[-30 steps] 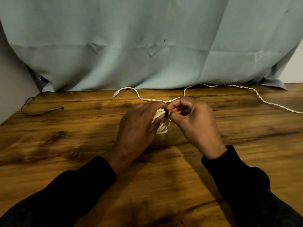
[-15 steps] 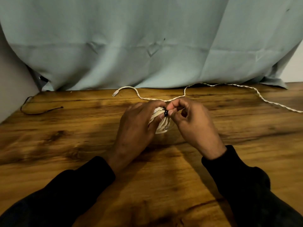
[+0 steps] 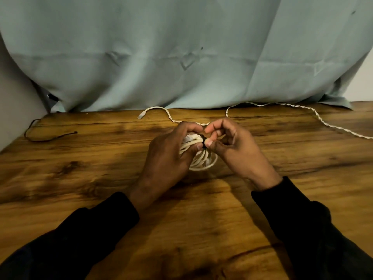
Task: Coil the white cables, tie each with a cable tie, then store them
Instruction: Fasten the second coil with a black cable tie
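A coiled white cable (image 3: 198, 158) is held just above the middle of the wooden table (image 3: 101, 162). My left hand (image 3: 169, 156) grips the coil, thumb and fingers wrapped round its loops. My right hand (image 3: 234, 150) pinches a small black cable tie (image 3: 203, 141) that wraps the top of the coil. A second white cable (image 3: 298, 114), twisted and loose, runs from behind my hands along the back to the right edge. Its plug end (image 3: 141, 116) lies at the back, left of my hands.
A thin black tie (image 3: 48, 138) lies curved at the table's far left. A pale blue-green cloth (image 3: 181, 57) hangs behind the table's back edge. A grey wall (image 3: 16, 110) borders the left side. My dark sleeves (image 3: 90, 235) cover the near part of the table.
My right hand's fingers have spread a little and shifted on the black tie at the top of the coil. My left hand keeps its hold on the coil.
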